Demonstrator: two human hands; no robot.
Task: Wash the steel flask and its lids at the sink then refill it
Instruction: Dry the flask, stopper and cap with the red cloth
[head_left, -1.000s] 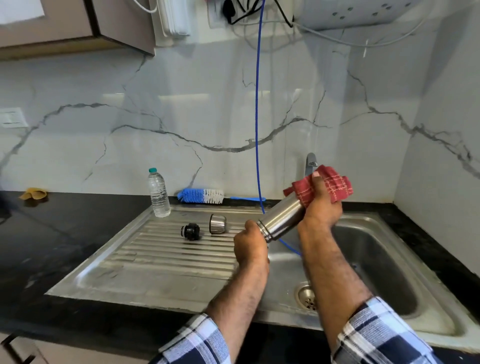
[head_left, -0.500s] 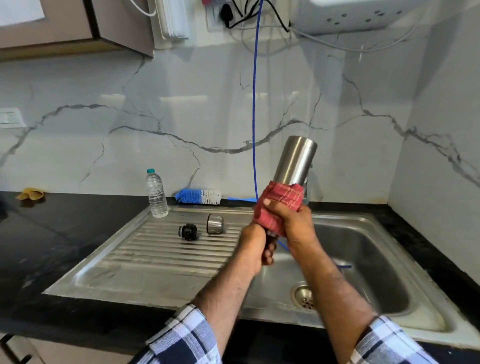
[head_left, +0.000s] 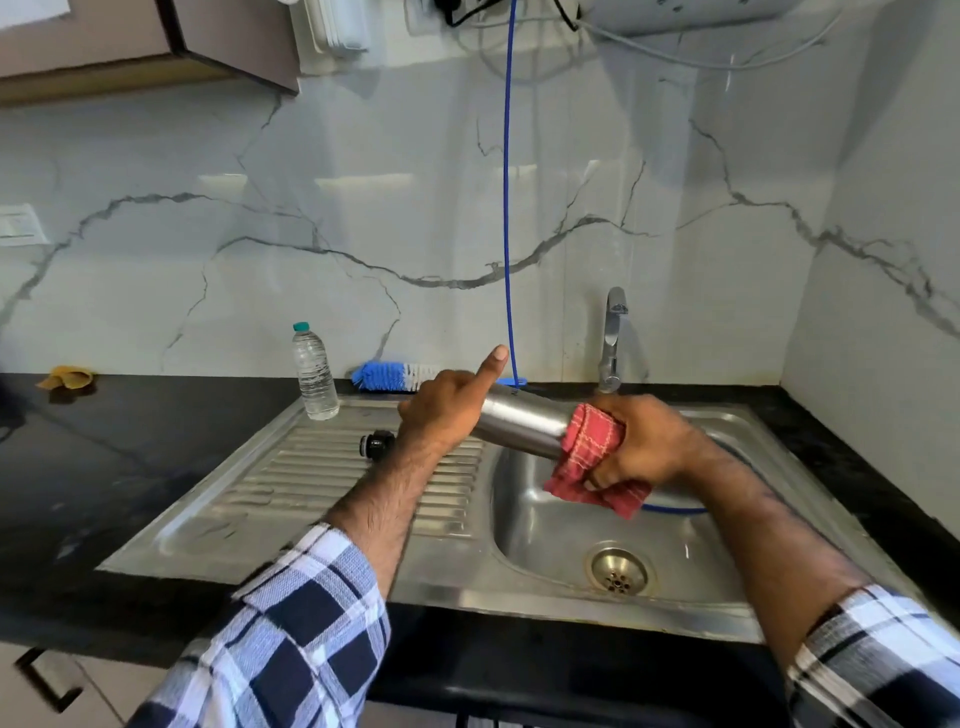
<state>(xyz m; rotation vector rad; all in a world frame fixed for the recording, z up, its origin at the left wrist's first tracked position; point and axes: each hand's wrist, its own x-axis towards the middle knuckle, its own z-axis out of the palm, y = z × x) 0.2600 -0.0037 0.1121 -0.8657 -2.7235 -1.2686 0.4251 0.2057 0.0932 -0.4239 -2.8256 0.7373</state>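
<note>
White marble-look wall panels with grey veins rise behind your black, glossy worktop (head_left: 130, 483), and a steel sink (head_left: 519, 582) with a ribbed draining board is set into it. You hold the flask (head_left: 524, 421) nearly level over the bowl's far left edge, its smooth brushed-steel barrel running between your two hands. Your left hand (head_left: 447, 410) grips the left end, fingers curled round it, with the forefinger sticking straight up. Your right hand (head_left: 639, 441) grips the right end through a red cloth (head_left: 592, 441) with a pale check; the cloth is bunched round the barrel and a loose corner hangs below your fingers. Only the bare middle of the flask shows; both ends are hidden, so you cannot tell which is the mouth.

On the draining board, just left of your left wrist, lies a small black round lid (head_left: 376, 444), partly hidden by the hand. Further back on the board's far left corner stands a clear plastic water bottle (head_left: 314, 371) with a green cap, upright. A blue and white bristle brush (head_left: 395, 376) lies along the wall behind it. A thin blue hose (head_left: 508, 208) hangs down the wall and curls into the bowl. The chrome tap (head_left: 613, 338) stands at the far edge of the bowl, above the round perforated drain (head_left: 618, 571).
</note>
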